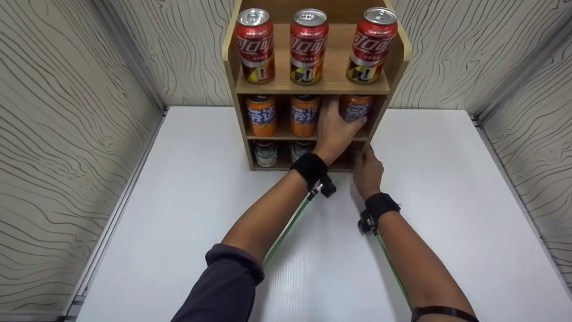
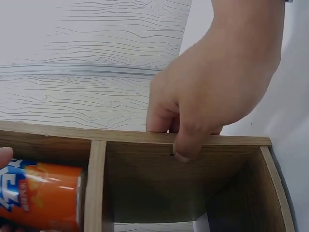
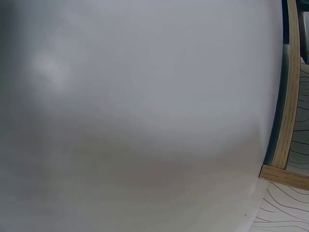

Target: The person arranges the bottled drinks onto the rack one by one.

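In the head view, my left hand (image 1: 334, 133) reaches into the middle tier of a small wooden shelf (image 1: 313, 88). It holds the orange soda can (image 1: 357, 108) at the right end, thumb across the front and fingers on its left side. That can (image 2: 50, 195) lies sideways in the left wrist view, a fingertip (image 2: 4, 157) of my left hand beside it. My right hand (image 1: 369, 173) grips the lower right side panel. The left wrist view shows this right hand (image 2: 217, 82) with its thumb inside the panel (image 2: 128, 137) and its fingers outside. Neither hand appears in the right wrist view.
Three red cola cans, left (image 1: 255, 47), middle (image 1: 308, 47) and right (image 1: 372, 47), stand on the top tier. Two more orange cans (image 1: 262, 116) share the middle tier. Green-and-white cans (image 1: 266, 154) stand below. The shelf rests on a white table (image 1: 196, 188) against patterned walls (image 1: 187, 53).
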`<state>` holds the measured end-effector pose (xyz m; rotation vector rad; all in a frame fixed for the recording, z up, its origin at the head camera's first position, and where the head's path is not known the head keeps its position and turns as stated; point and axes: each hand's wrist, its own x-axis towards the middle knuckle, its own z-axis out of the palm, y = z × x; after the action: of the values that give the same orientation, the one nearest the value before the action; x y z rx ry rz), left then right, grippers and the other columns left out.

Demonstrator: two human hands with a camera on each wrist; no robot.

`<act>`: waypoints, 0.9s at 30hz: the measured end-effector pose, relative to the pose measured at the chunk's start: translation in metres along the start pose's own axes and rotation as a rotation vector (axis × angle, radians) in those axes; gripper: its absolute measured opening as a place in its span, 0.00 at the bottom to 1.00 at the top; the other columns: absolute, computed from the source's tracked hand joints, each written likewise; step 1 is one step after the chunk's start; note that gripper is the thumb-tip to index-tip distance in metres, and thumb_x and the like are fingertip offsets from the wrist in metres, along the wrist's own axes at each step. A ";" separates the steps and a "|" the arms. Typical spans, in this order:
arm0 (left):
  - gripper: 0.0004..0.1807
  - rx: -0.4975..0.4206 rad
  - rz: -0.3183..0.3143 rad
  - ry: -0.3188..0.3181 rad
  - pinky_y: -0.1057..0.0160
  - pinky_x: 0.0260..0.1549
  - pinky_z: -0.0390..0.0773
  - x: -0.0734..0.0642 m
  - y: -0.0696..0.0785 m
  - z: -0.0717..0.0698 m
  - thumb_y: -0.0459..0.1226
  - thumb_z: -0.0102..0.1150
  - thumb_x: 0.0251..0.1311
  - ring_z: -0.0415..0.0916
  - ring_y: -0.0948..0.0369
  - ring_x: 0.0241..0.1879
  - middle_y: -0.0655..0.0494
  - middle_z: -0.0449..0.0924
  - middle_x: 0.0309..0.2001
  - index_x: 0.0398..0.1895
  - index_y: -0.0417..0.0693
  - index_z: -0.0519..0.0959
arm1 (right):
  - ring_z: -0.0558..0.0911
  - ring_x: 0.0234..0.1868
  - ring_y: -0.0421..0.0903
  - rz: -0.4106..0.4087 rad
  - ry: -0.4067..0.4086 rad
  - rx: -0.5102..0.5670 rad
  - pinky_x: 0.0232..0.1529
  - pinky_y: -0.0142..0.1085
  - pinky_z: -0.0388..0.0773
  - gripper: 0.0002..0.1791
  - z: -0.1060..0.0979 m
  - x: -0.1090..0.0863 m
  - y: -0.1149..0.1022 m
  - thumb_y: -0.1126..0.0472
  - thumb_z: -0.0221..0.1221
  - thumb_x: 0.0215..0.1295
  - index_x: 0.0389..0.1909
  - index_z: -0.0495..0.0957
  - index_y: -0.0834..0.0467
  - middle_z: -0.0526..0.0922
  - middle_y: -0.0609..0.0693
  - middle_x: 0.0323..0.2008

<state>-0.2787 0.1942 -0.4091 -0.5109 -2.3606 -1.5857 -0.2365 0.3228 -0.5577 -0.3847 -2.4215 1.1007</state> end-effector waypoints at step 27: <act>0.43 -0.144 0.107 -0.015 0.65 0.68 0.76 -0.048 -0.008 -0.039 0.37 0.78 0.59 0.73 0.52 0.69 0.43 0.72 0.70 0.74 0.39 0.67 | 0.85 0.59 0.65 -0.024 -0.012 0.011 0.54 0.59 0.82 0.25 -0.001 0.000 -0.001 0.57 0.47 0.84 0.74 0.69 0.63 0.86 0.69 0.55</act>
<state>-0.2381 0.1479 -0.4200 -0.6692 -2.2003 -1.7166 -0.2361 0.3230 -0.5567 -0.3454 -2.4227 1.1088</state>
